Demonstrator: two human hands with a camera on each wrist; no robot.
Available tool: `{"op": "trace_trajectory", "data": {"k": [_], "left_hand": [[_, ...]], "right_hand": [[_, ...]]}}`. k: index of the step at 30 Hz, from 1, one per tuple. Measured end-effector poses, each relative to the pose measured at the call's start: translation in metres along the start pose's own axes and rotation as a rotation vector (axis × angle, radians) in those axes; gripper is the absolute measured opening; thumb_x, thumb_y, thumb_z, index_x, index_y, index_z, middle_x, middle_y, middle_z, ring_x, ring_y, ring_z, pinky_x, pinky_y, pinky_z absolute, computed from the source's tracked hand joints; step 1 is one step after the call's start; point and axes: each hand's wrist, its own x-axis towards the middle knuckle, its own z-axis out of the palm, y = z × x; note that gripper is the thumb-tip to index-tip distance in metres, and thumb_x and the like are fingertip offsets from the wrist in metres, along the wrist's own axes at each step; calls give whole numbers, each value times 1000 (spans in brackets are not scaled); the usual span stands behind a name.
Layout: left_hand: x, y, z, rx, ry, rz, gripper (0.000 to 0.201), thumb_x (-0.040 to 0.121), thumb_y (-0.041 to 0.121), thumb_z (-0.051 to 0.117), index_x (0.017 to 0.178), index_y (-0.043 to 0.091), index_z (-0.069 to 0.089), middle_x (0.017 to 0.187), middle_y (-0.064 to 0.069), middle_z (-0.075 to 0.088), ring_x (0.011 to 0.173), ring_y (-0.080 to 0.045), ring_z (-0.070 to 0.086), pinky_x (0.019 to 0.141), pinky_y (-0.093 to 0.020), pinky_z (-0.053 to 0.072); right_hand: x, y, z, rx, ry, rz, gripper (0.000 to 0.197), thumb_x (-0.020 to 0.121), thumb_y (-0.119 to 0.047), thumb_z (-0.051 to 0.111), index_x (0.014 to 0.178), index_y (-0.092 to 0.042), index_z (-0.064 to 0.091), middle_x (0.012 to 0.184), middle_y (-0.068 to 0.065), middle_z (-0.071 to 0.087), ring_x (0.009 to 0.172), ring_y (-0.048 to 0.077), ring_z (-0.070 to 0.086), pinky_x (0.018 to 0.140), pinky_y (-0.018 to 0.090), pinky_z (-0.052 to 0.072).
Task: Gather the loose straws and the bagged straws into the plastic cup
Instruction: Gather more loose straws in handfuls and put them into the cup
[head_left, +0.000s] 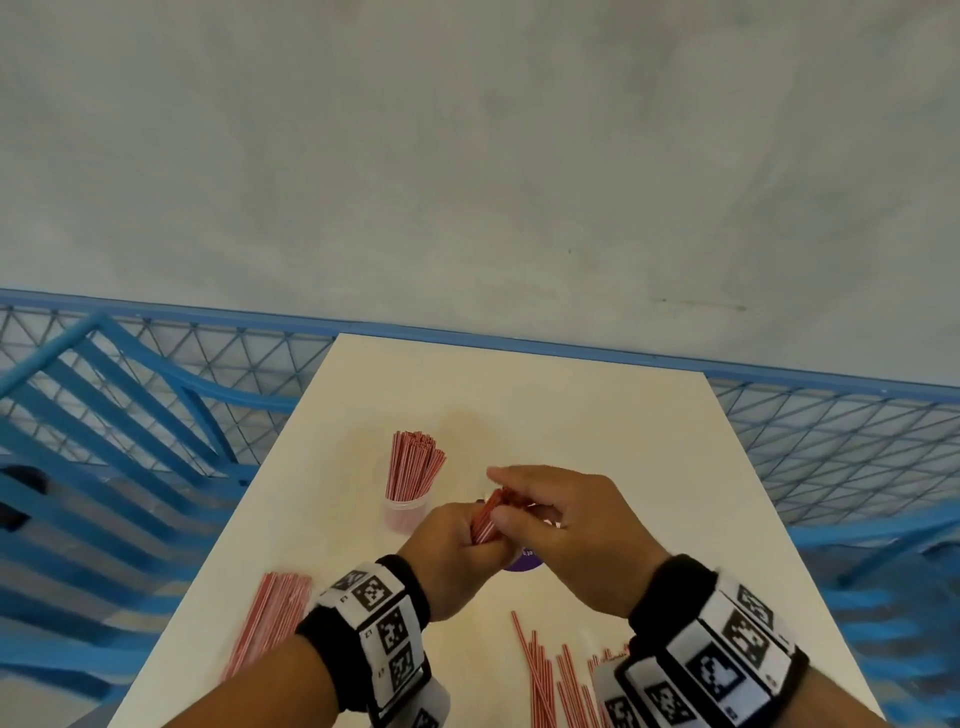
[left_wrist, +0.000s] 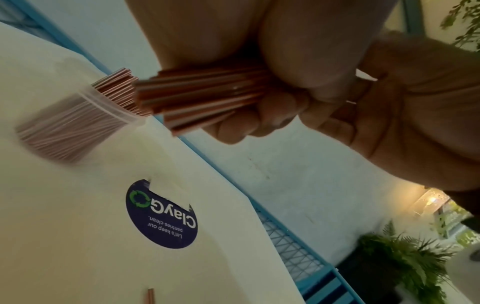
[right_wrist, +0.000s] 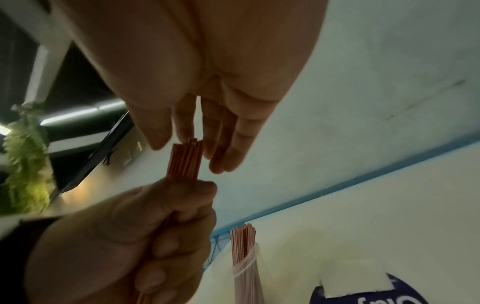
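Held bundle: a tight sheaf of thin red-and-white striped straws (head_left: 488, 517), stiff and straight, gripped above the table just to the right of the cup, its cut ends poking up past the fist.
Left hand: the left hand (head_left: 457, 551) is curled round the sheaf's lower part, fingers wrapped tight.
Right hand: the right hand (head_left: 566, 525) has its fingers straight and side by side, thumb apart, flanking the sheaf's top ends; whether it touches them I cannot tell.
Cup: a small clear plastic cup (head_left: 408, 512) stands upright on the table, packed with more striped straws (head_left: 413, 470) that fan out above its rim.
Loose straws: a scatter of single striped straws (head_left: 545, 670) lies on the near edge by the right wrist.
Left pile: another flat bunch of striped straws (head_left: 267, 621) lies at the table's left edge; a bag round it is not discernible.
Table: smooth white rectangular tabletop (head_left: 597, 441), with a round dark-blue sticker (left_wrist: 162, 216) under the hands.
Beyond: blue metal mesh railing (head_left: 831, 441) and a slatted blue chair (head_left: 104, 415).
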Motion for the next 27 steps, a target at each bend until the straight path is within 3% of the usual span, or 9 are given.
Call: {"op": "trace_trajectory", "data": {"k": [2, 6, 8, 12, 14, 16, 20, 24, 27], "left_hand": [[0, -1, -5, 69, -1, -6, 29, 92, 22, 56, 71, 3, 59, 41, 11, 44, 39, -4, 40, 45, -18, 37], [0, -3, -17, 174, 18, -52, 32, 92, 25, 54, 60, 23, 57, 47, 9, 54, 46, -6, 53, 52, -20, 46], [0, -5, -23, 241, 26, -44, 26, 91, 27, 53, 68, 18, 62, 57, 1, 60, 55, -12, 58, 58, -27, 47], [12, -5, -48, 653, 103, 76, 25, 91, 35, 49, 82, 16, 63, 78, -2, 64, 75, -21, 60, 66, -30, 47], [20, 2, -66, 829, 151, 130, 27, 91, 41, 47, 90, 18, 62, 93, -2, 59, 87, -23, 57, 76, -37, 49], [29, 9, -81, 935, 189, 127, 30, 91, 42, 46, 94, 15, 59, 94, -3, 49, 89, -25, 53, 75, -37, 47], [47, 7, -103, 741, 253, -35, 24, 91, 37, 49, 88, 14, 46, 86, -3, 47, 78, -26, 53, 69, -32, 41], [67, -14, -109, 630, 242, -38, 26, 87, 32, 49, 98, 13, 64, 98, -8, 65, 87, -26, 61, 74, -33, 46], [76, -27, -111, 606, 231, -80, 26, 86, 29, 50, 98, 10, 65, 98, -11, 68, 86, -28, 62, 77, -37, 51]], "right_hand": [[6, -1, 6, -77, 1, -33, 35, 92, -32, 58, 127, -30, 61, 125, -16, 63, 105, -11, 53, 90, 0, 37], [12, -6, 21, -199, 20, -72, 34, 95, -30, 54, 128, -25, 61, 127, -12, 63, 112, -6, 52, 92, -2, 29], [16, -11, 28, -227, 24, -86, 32, 97, -29, 53, 126, -23, 62, 125, -9, 65, 115, 2, 55, 98, 6, 33], [36, -17, 34, -276, 7, -151, 26, 96, -27, 49, 110, -18, 69, 106, -3, 71, 97, 13, 61, 93, 30, 48], [50, -21, 35, -312, 26, -170, 28, 96, -27, 48, 114, -17, 67, 111, -2, 70, 101, 15, 61, 96, 31, 46], [66, -28, 36, -350, 42, -189, 28, 97, -25, 47, 115, -16, 67, 110, -1, 70, 100, 18, 62, 94, 34, 48], [101, -39, 37, -374, 6, -150, 27, 97, -26, 47, 112, -17, 68, 108, 0, 71, 98, 20, 63, 92, 38, 49], [128, -41, 44, -401, -60, -66, 27, 97, -27, 50, 116, -19, 66, 112, 3, 70, 104, 22, 61, 97, 38, 48], [142, -39, 52, -535, -187, -17, 30, 99, -30, 45, 120, -18, 63, 118, 5, 67, 107, 24, 59, 98, 39, 47]]}}
